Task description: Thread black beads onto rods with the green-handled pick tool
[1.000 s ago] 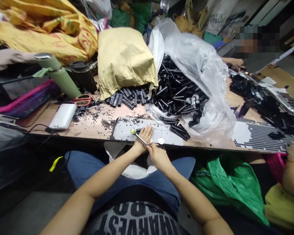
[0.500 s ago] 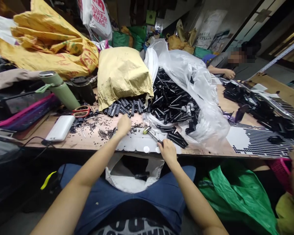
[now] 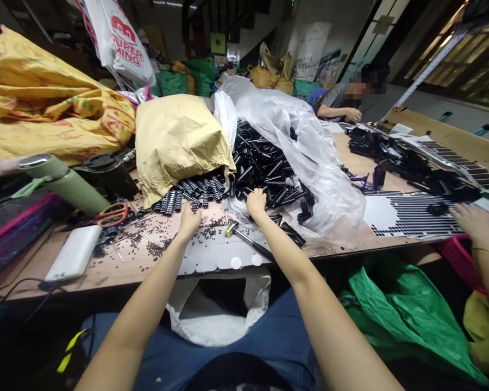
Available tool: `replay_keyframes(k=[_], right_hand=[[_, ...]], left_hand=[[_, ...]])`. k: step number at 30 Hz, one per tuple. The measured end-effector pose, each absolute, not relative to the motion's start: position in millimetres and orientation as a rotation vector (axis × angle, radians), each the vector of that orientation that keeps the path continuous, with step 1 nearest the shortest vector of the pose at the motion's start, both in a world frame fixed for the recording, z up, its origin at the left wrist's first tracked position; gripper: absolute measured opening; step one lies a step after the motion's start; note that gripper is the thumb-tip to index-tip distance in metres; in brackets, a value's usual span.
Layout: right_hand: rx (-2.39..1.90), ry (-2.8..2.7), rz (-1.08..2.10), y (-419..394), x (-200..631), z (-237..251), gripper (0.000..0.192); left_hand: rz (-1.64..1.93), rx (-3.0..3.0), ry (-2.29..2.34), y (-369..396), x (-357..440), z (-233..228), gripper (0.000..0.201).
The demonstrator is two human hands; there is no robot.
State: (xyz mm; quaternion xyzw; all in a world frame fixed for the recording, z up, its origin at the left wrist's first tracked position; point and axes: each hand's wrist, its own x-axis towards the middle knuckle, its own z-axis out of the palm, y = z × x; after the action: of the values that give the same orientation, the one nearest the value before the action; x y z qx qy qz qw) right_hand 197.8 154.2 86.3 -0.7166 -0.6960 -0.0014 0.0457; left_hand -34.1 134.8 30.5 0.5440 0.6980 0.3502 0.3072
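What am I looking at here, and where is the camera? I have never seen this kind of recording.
The camera sits on a person's head and looks down at their two bare arms over a wooden table. The left hand rests on small black beads near striped tubes spilling from a tan paper bag. The right hand reaches into black tubes in a clear plastic bag; whether it grips one cannot be told. A small hammer lies between the hands, held by neither. Scissors and a white power bank lie to the left. Another person's hand works at the right edge.
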Motion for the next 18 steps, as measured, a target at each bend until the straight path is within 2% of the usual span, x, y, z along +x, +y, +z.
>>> replay_keyframes(k=[3,6,8,10,12,15,16,18], right_hand=[[-2.034,-2.245,-0.041,148,193,100,0.032],[-1.692,-2.626,0.079,123,184,118,0.025],[-1.427,-2.895,0.276,103,177,129,0.020],[-1.263,-2.927,0.342,85,172,136,0.021],[-1.276,-2.714,0.242,69,170,134,0.042],[-1.307,-2.475,0.151,49,165,119,0.097],[-1.311,-2.465,0.154,44,163,112,0.104],[-1.338,-2.451,0.152,37,156,101,0.102]], left_hand=[[1.065,1.465,1.722,99,-34,43,0.049],[1.173,1.866,1.591,69,-27,57,0.046],[1.061,2.002,1.433,59,-19,60,0.036],[0.959,1.847,1.335,54,-12,57,0.020],[0.949,1.484,1.319,50,-6,53,0.023],[0.980,1.039,1.281,40,0,53,0.035],[0.980,0.989,1.267,36,1,54,0.037],[0.981,0.992,1.244,29,4,59,0.037]])
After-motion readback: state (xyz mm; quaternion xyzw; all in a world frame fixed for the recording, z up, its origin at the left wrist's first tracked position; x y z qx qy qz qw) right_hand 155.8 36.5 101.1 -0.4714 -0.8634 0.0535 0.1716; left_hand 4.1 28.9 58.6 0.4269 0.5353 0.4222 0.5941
